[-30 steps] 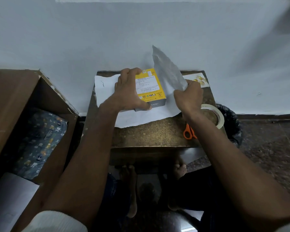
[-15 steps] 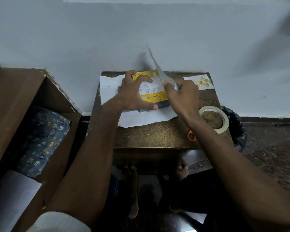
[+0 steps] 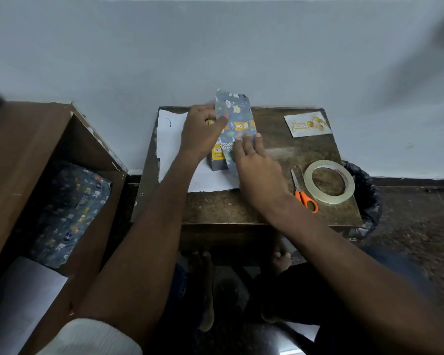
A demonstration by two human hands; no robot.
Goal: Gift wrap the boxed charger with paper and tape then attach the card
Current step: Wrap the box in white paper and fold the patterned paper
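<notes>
The yellow charger box lies on the wrapping paper, whose white underside faces up on the small brown table. The paper's right flap, grey-blue with printed animals, is folded over the top of the box. My left hand holds the box from the left, thumb on the flap's edge. Fingers spread, my right hand presses flat on the flap's near part. A white birthday card lies at the table's far right. A tape roll and orange-handled scissors rest at the right.
An open brown cabinet stands at the left with more patterned paper and a white sheet inside. A black-lined bin sits right of the table. The wall rises directly behind the table. My feet show under the table.
My right hand has brought the upright right flap down over the box and now presses on it. The patterned side now shows. My left hand stayed on the box.
</notes>
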